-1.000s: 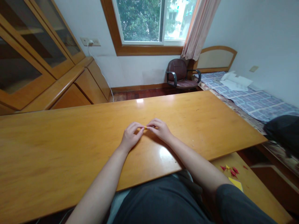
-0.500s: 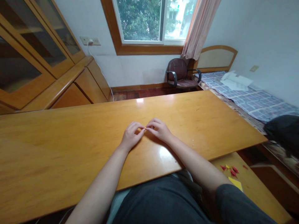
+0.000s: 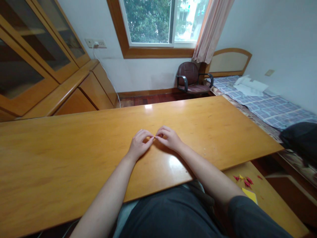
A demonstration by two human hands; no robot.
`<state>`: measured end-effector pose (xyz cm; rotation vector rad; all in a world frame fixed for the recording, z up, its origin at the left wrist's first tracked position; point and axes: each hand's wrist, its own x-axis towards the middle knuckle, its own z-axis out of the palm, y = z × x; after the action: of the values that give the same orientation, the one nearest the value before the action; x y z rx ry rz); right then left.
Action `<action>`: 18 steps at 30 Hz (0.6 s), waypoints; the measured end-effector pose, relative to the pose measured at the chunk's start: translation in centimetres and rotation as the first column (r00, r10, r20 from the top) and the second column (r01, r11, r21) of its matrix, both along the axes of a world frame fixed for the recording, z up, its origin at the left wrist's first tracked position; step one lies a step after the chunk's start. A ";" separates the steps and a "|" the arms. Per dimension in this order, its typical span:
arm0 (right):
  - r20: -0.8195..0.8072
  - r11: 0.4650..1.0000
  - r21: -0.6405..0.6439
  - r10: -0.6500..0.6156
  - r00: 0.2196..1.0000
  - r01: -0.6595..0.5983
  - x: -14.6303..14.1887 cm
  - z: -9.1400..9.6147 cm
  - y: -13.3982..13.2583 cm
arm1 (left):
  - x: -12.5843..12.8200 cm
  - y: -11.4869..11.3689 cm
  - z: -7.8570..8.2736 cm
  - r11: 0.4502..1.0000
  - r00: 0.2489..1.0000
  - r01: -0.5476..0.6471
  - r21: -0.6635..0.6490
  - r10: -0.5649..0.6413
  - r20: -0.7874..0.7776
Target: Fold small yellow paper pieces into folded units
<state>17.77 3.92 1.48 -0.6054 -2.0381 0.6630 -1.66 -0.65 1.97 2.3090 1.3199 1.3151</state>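
Observation:
My left hand [image 3: 140, 142] and my right hand [image 3: 169, 137] meet over the middle of the wooden table [image 3: 74, 158]. Between their fingertips sits a tiny yellow piece [image 3: 155, 137], most of it covered by the fingers; it looks like folded paper, though its shape is too small to make out. Thumb and forefinger of each hand are pinched on it from opposite sides. Both wrists are low over the glossy tabletop.
On a lower wooden surface [image 3: 269, 201] at the right lie several small red and yellow folded pieces [image 3: 247, 181] and a yellow paper sheet [image 3: 250, 195]. Beyond the table are a brown armchair [image 3: 189, 77], a bed [image 3: 267, 105] with a black bag [image 3: 300, 140], and a glass-door cabinet [image 3: 47, 56].
The right fingertips have shifted very slightly to the right, and the yellow piece shows a little differently between the fingers. Otherwise the hands hold their place.

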 end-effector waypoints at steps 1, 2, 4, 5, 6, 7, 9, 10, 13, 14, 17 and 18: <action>-0.002 1.000 -0.002 -0.001 1.000 0.001 0.0 0.0 0.1 | 0.0 0.0 0.0 1.000 1.000 0.000 -0.001 0.000 0.003; -0.007 1.000 -0.004 0.000 1.000 0.000 0.1 0.1 0.2 | -0.1 0.0 0.0 1.000 1.000 -0.002 -0.003 0.002 0.006; -0.021 1.000 -0.013 0.010 1.000 -0.011 0.2 0.1 0.3 | -0.1 0.0 0.0 1.000 1.000 -0.011 -0.014 0.011 0.010; -0.030 1.000 -0.022 0.019 0.999 -0.020 0.3 0.1 0.4 | -0.2 0.0 0.0 1.000 1.000 -0.015 -0.022 0.015 0.010; -0.037 0.999 -0.035 0.028 0.999 -0.029 0.3 0.1 0.4 | -0.2 0.0 0.0 0.999 1.000 -0.019 -0.030 0.019 0.011; -0.041 0.998 -0.049 0.037 0.998 -0.039 0.3 0.1 0.5 | -0.2 0.0 -0.1 0.999 1.000 -0.022 -0.037 0.023 0.012; -0.035 0.996 -0.075 0.046 0.998 -0.049 0.4 -0.1 0.6 | -0.3 0.0 -0.1 0.999 1.000 -0.026 -0.045 0.027 0.017; -0.031 0.996 -0.082 0.044 0.999 -0.047 0.4 -0.1 0.6 | -0.3 0.0 -0.1 0.999 0.999 -0.025 -0.048 0.026 0.019; -0.027 0.995 -0.094 0.026 0.999 -0.029 0.4 -0.4 0.8 | -0.3 0.0 -0.2 0.998 0.999 -0.020 -0.053 0.022 0.025; -0.029 0.995 -0.100 0.017 0.999 -0.020 0.4 -0.4 0.9 | -0.3 0.0 -0.2 0.998 0.999 -0.019 -0.055 0.021 0.026; -0.032 0.992 -0.125 -0.009 0.999 0.005 0.5 -0.3 1.0 | -0.3 0.0 -0.2 0.998 0.999 -0.020 -0.058 0.022 0.030; -0.034 0.991 -0.135 -0.017 0.999 0.013 0.4 -0.3 1.0 | -0.3 0.0 -0.2 0.998 0.999 -0.021 -0.060 0.023 0.034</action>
<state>18.22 4.90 1.18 -0.6819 -1.9660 0.8015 -1.96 -0.68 1.82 2.2282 1.3586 1.2984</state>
